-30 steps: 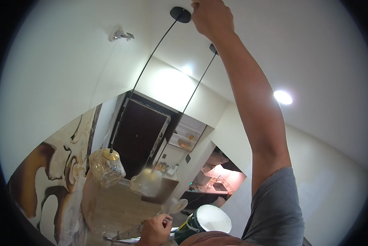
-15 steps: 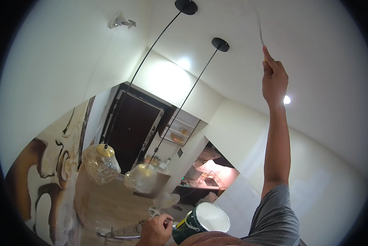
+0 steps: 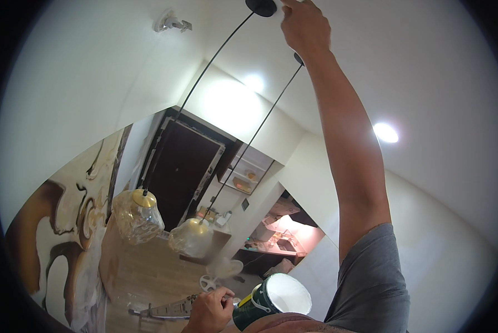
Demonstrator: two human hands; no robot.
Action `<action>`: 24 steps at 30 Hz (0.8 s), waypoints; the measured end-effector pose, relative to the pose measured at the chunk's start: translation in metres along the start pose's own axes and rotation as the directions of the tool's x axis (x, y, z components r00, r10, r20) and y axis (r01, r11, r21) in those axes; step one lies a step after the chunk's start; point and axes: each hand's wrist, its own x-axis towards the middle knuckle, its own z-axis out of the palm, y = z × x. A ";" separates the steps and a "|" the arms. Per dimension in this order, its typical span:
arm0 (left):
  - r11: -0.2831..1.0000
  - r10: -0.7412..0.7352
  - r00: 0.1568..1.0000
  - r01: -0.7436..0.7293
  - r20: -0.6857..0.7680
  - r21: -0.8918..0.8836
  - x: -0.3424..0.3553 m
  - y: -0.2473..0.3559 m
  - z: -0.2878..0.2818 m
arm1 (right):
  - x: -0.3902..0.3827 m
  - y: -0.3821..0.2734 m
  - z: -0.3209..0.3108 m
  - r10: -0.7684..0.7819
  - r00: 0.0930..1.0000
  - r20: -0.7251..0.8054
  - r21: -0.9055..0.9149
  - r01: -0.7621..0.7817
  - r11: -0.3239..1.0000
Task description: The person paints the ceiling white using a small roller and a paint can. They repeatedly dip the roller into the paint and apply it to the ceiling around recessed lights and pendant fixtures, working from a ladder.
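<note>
A glass pendant lamp [image 3: 138, 221] hangs at left. My left grip [image 3: 213, 311] is curled — contents undetermined — just beside the white-topped green bucket [image 3: 249, 314]. My right grip [image 3: 307, 26] is raised toward the ceiling [image 3: 426, 83]; its opening and hold I cannot tell.

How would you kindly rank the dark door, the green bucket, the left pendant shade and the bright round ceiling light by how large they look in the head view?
Largest to smallest, as they look:
1. dark door
2. green bucket
3. left pendant shade
4. round ceiling light
</note>
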 end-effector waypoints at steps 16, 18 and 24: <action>1.000 0.005 0.999 -0.006 0.038 0.030 0.000 -0.007 0.002 | -0.097 0.108 -0.021 0.140 0.990 -0.001 -0.038 -0.140 0.989; 1.000 -0.013 0.999 0.013 0.053 0.009 0.001 -0.003 0.001 | -0.095 0.110 -0.012 0.108 0.994 -0.032 -0.018 -0.108 0.994; 0.999 0.012 0.999 -0.011 0.033 -0.036 0.001 -0.003 0.000 | -0.043 0.065 0.016 0.002 0.998 -0.068 -0.102 -0.009 0.995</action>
